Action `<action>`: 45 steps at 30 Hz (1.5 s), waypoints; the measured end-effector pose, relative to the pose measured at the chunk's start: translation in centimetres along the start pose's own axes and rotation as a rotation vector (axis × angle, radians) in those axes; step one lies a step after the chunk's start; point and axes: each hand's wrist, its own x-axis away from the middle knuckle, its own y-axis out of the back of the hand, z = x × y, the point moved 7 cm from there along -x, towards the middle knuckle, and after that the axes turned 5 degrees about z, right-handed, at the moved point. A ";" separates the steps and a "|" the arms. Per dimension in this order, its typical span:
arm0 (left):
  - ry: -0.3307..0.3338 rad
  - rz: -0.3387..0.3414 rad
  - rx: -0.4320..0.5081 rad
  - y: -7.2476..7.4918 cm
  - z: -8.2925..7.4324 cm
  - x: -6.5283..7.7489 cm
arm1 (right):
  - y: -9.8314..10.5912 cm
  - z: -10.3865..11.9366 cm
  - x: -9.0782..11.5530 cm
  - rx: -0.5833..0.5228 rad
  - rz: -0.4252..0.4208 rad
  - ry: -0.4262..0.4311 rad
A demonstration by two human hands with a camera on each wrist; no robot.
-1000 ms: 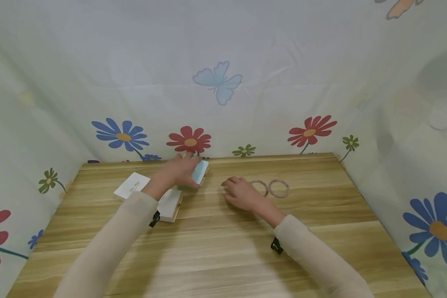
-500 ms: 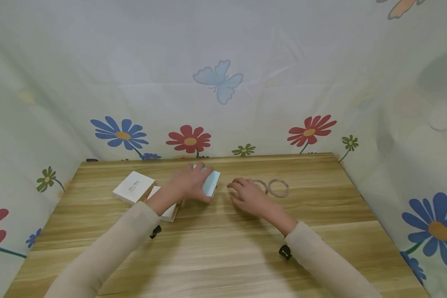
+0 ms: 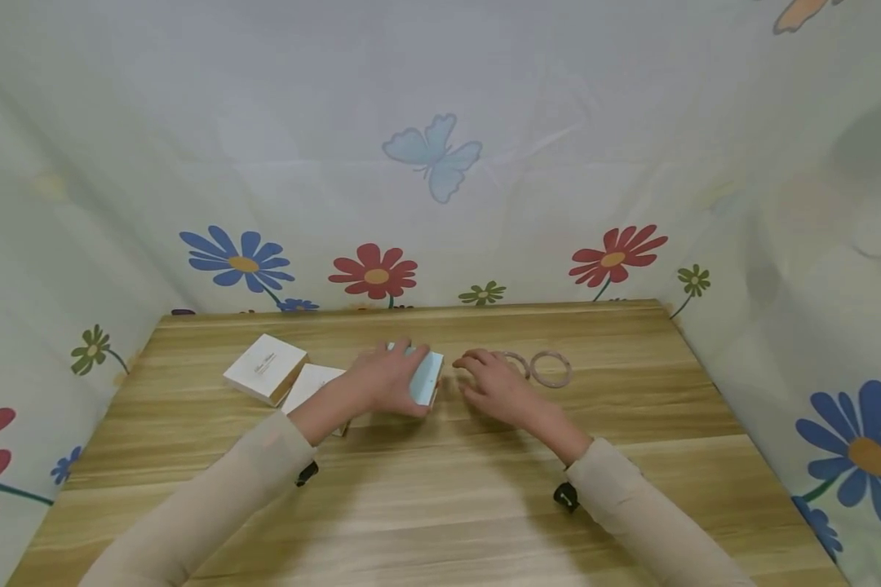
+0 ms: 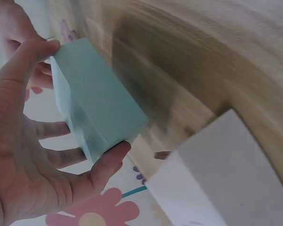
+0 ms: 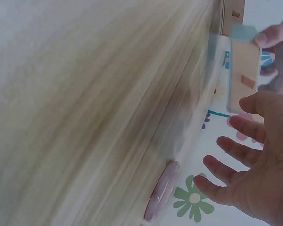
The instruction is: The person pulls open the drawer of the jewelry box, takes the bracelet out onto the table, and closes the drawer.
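Note:
My left hand (image 3: 382,381) grips a small light blue box (image 3: 427,377), thumb on one edge and fingertips along the opposite one. In the left wrist view the blue box (image 4: 99,94) appears raised above the table and tilted. The right wrist view shows a tan side on the box (image 5: 243,96) with a small brown tab. My right hand (image 3: 501,391) hovers just right of the box, fingers spread and loosely bent, holding nothing. Just beyond it lie two pale pinkish bangles (image 3: 551,369), side by side; the right hand partly hides the nearer one.
Two white boxes sit on the left of the wood-grain table (image 3: 440,505): one with gold-coloured lettering (image 3: 267,365), the other (image 3: 312,381) partly behind my left wrist. A flower-printed curtain (image 3: 440,236) stands along the table's back edge.
My left hand has carried the blue box to the right and nearer to me. The right hand has shifted slightly right. The white boxes and bangles have stayed in place.

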 end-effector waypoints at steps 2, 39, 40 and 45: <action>0.028 0.017 0.011 -0.5 0.4 0.3 | 0.0 0.0 0.0 -0.001 0.001 0.002; 0.106 0.088 0.056 -2.5 0.5 0.8 | -1.6 0.2 -0.2 -0.030 0.026 0.011; 0.108 0.090 0.054 -2.5 0.5 0.8 | -1.5 0.2 -0.2 -0.031 0.026 0.011; 0.086 0.074 0.061 -2.4 0.7 1.0 | -1.4 0.2 -0.1 -0.026 0.027 0.017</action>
